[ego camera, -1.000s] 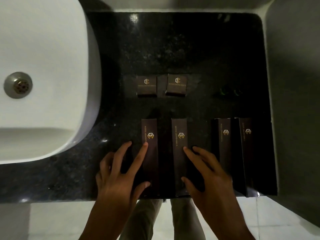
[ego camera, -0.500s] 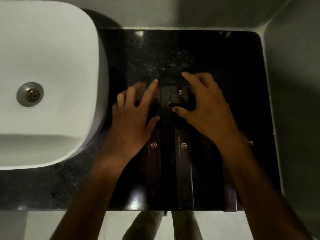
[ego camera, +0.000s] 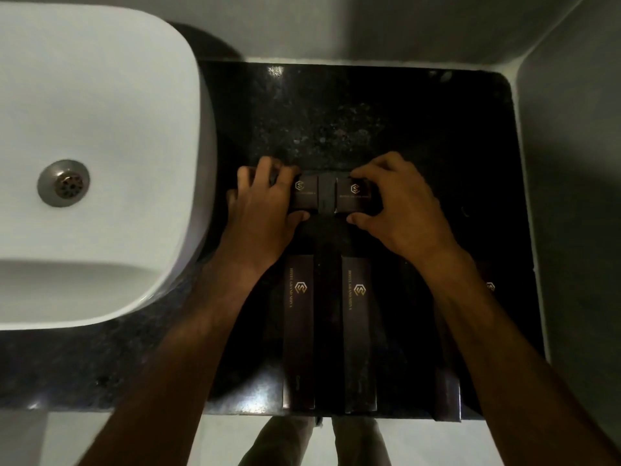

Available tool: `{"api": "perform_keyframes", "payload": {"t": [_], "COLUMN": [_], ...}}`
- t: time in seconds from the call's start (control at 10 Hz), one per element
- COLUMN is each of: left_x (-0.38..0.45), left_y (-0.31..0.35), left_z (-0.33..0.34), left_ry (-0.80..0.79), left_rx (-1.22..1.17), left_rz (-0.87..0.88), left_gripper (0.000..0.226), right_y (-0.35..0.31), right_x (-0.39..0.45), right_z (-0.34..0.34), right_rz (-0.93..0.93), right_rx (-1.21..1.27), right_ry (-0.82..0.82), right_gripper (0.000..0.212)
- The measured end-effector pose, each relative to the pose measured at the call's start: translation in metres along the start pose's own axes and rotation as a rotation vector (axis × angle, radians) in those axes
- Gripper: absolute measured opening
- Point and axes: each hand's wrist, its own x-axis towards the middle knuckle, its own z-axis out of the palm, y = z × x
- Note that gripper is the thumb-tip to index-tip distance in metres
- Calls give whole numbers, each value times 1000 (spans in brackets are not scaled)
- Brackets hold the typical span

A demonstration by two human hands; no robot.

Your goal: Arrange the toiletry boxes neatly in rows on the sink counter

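Two small dark square boxes with gold logos lie side by side on the black counter (ego camera: 336,122). My left hand (ego camera: 265,206) grips the left small box (ego camera: 304,195), fingers over its far edge and thumb at its near edge. In the same way my right hand (ego camera: 400,203) grips the right small box (ego camera: 353,196). Nearer me lie two long dark boxes in parallel, the left long box (ego camera: 298,331) and the right long box (ego camera: 359,334). More long boxes (ego camera: 447,395) at the right are mostly hidden under my right forearm.
A white basin (ego camera: 100,163) with a metal drain (ego camera: 64,183) fills the left side and overhangs the counter. Pale walls close off the back and the right. The counter's front edge runs just past the long boxes' near ends, with floor and my legs below.
Both hands left the long boxes, reached to the two small boxes and closed on them. The view shifted, so the counter appears lower in frame.
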Motion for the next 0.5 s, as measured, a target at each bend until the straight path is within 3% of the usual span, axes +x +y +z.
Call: {"api": "perform_keyframes", "payload": {"t": [0.3, 0.4, 0.5], "left_x": [-3, 1, -15], "left_y": [0, -1, 7], "left_z": [-2, -5, -13], "left_ry": [-25, -38, -61], "left_rx": [7, -28, -43], "left_rz": [7, 9, -35], "left_gripper": [67, 78, 93], "right_y": [-2, -6, -23], "right_x": [-1, -3, -35], "right_z": [1, -2, -17], "right_rz": [16, 29, 40], "right_rx": [10, -11, 50], "right_ry": [-18, -50, 34], "right_gripper": [67, 88, 106]}}
